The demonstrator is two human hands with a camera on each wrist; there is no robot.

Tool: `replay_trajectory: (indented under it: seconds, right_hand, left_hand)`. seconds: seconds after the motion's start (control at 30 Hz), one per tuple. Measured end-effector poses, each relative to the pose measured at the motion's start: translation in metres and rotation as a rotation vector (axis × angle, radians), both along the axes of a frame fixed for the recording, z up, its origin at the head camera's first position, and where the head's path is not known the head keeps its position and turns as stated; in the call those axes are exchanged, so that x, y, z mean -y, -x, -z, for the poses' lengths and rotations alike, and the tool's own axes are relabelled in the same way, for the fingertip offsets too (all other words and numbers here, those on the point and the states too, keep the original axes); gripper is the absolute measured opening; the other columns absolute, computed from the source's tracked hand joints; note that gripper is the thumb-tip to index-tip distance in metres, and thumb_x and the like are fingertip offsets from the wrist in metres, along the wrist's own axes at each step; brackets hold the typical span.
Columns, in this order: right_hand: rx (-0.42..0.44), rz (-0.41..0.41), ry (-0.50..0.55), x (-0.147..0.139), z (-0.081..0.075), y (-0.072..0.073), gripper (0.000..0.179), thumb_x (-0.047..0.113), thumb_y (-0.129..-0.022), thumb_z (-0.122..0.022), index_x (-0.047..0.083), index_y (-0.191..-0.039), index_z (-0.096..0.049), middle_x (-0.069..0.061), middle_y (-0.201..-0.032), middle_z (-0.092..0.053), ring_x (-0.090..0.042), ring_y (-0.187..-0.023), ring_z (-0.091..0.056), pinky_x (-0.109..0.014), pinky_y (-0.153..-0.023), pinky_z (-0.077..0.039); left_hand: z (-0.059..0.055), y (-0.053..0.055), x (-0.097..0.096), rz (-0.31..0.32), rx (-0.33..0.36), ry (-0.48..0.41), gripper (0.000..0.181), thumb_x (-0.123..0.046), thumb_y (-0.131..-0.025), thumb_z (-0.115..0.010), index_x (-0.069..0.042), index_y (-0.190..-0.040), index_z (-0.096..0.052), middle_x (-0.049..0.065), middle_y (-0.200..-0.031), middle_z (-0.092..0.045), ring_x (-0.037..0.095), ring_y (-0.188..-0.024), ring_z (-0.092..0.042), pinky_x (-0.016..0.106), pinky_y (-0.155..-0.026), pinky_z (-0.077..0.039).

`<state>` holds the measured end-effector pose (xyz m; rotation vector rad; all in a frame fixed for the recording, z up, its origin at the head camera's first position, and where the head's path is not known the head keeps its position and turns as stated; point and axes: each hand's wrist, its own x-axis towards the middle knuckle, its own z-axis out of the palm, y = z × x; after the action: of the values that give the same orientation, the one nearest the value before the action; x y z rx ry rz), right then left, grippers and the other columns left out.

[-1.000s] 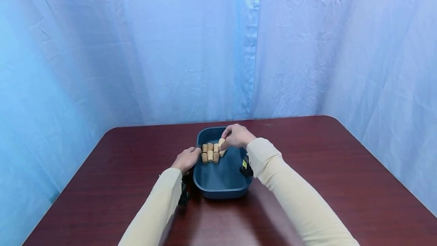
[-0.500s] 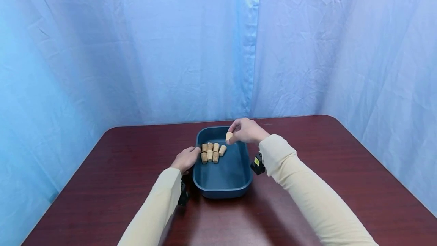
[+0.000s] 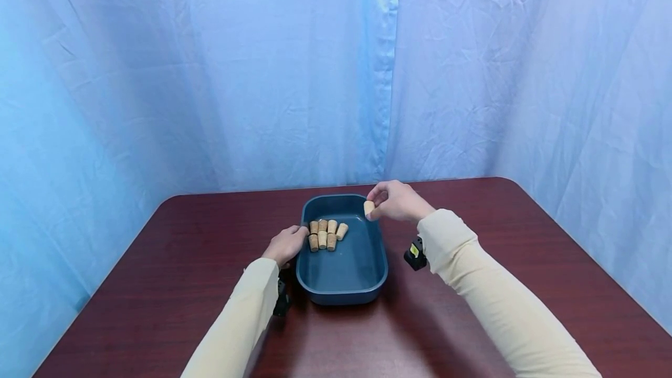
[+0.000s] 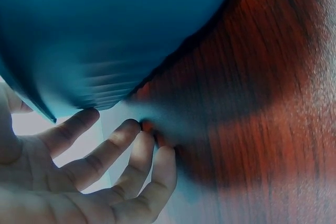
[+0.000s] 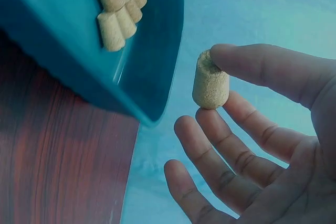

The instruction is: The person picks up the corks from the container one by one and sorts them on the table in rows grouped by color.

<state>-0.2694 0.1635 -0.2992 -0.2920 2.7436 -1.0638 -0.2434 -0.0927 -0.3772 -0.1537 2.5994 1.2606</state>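
Note:
A tapered cork stopper (image 3: pixel 369 208) is pinched between the thumb and fingertips of my right hand (image 3: pixel 401 202), above the right rim of a deep blue bin (image 3: pixel 343 279). The right wrist view shows the cork stopper (image 5: pixel 211 85) lifted apart from the bin wall. Inside the bin, several more corks (image 3: pixel 322 235) lie on their sides in two rows, the rightmost one slanted. My left hand (image 3: pixel 286 245) holds the bin's left rim. In the left wrist view its thumb goes over the rim, while the index finger (image 4: pixel 79 127) touches the outer wall.
The bin stands on a dark red wooden table (image 3: pixel 499 261) with rounded far corners. Behind and along both sides hang pale blue curtains (image 3: pixel 294 74). A small black camera (image 3: pixel 416 254) sits under the right wrist.
My right hand has lifted a cork from beside the row and carried it rightward to the bin's right rim. The left hand and the bin have stayed in place.

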Motion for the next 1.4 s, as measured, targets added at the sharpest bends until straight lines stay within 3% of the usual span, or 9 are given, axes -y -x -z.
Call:
replay_trajectory:
  seconds: [0.4,1.17,1.4]
  right_hand:
    - [-0.067,0.018,-0.04,-0.025,0.012,0.001,0.036,0.007,-0.086,-0.076,-0.002,-0.119,-0.066,-0.018,-0.115,-0.068,-0.035,-0.11,-0.061,-0.047,-0.092,-0.05]
    - [-0.072,0.133,-0.093,-0.054,0.064,0.011,0.032,0.003,-0.08,-0.077,-0.003,-0.111,-0.069,-0.015,-0.101,-0.068,-0.031,-0.095,-0.062,-0.046,-0.087,-0.051]
    - [-0.08,0.152,-0.105,-0.059,0.076,0.013,0.03,0.004,-0.08,-0.076,-0.002,-0.108,-0.069,-0.013,-0.098,-0.068,-0.03,-0.094,-0.062,-0.047,-0.089,-0.05]
  left_hand:
    - [0.003,0.003,0.001,0.0,-0.002,-0.004,0.055,-0.036,-0.109,-0.033,-0.004,-0.153,-0.044,0.023,-0.148,-0.049,0.039,-0.12,-0.055,0.053,-0.088,-0.053]
    - [0.003,0.001,-0.001,-0.014,-0.001,-0.037,0.055,-0.035,-0.109,-0.033,-0.003,-0.153,-0.043,0.024,-0.15,-0.046,0.042,-0.128,-0.051,0.058,-0.096,-0.049]
    - [0.005,0.002,0.0,-0.011,-0.005,-0.029,0.055,-0.035,-0.109,-0.034,-0.003,-0.153,-0.043,0.024,-0.149,-0.047,0.041,-0.125,-0.053,0.057,-0.093,-0.05]
